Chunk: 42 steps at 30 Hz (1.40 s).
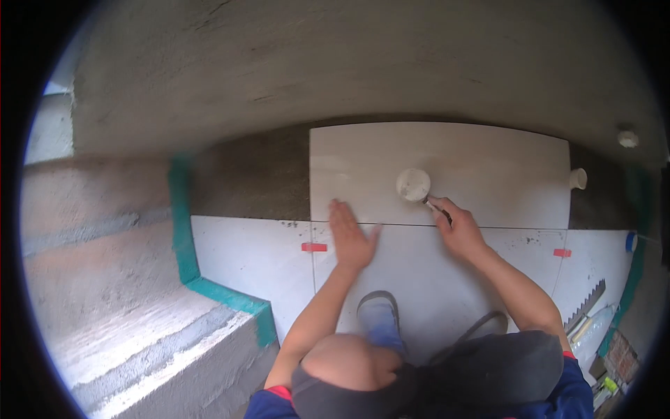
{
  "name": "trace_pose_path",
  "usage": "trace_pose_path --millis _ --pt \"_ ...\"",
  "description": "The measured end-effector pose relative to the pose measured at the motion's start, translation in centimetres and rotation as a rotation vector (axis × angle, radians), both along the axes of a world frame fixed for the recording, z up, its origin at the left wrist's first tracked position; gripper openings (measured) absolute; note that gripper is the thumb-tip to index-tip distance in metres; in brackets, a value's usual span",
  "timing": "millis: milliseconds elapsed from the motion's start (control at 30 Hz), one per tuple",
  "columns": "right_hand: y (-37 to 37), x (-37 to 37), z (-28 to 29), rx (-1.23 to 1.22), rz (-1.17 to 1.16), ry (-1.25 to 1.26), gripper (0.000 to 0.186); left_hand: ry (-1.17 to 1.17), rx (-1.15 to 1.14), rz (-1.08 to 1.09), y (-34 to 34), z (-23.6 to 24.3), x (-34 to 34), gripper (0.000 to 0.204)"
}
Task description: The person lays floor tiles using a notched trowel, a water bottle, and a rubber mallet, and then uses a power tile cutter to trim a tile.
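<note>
- The left hand (351,239) lies flat and open, fingers spread, on the grey floor tile (447,167), holding nothing.
- The right hand (457,227) is closed around a thin dark tool (436,207), its tip at the white pipe stub (413,184) just ahead.
- A red spacer (314,246) sits just left of the left hand.

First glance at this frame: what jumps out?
The large pale tile set against the grey wall at centre, with the left hand pressed flat across its lower edge. The right hand holds a white-headed mallet on the tile. At left, a teal strip edges the concrete step.
</note>
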State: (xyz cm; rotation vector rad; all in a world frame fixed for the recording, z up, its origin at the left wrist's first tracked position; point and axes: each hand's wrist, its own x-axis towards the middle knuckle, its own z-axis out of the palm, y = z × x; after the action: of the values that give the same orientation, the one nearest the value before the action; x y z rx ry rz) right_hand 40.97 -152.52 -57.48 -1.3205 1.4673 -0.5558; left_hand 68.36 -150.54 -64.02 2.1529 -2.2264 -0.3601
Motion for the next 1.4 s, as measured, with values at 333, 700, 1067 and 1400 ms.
trace_pose_path --millis 333,700,1067,1400 --pt "13.7 -3.1 -2.0 0.084 0.000 0.062 0.040 0.104 -0.341 -0.057 -8.5 -0.4 12.2 0.033" --pt "6.5 -32.6 -6.0 0.079 -0.629 0.786 0.043 -0.456 -0.008 -0.478 -15.6 -1.8 15.3 0.018" --pt "4.8 -33.0 -4.5 0.202 -0.511 0.684 0.057 -0.108 0.312 -0.128 -16.2 1.1 12.0 0.019" --pt "4.7 -33.2 -4.2 0.309 -0.459 0.664 0.061 0.680 0.377 0.488 -14.8 1.2 11.2 0.035"
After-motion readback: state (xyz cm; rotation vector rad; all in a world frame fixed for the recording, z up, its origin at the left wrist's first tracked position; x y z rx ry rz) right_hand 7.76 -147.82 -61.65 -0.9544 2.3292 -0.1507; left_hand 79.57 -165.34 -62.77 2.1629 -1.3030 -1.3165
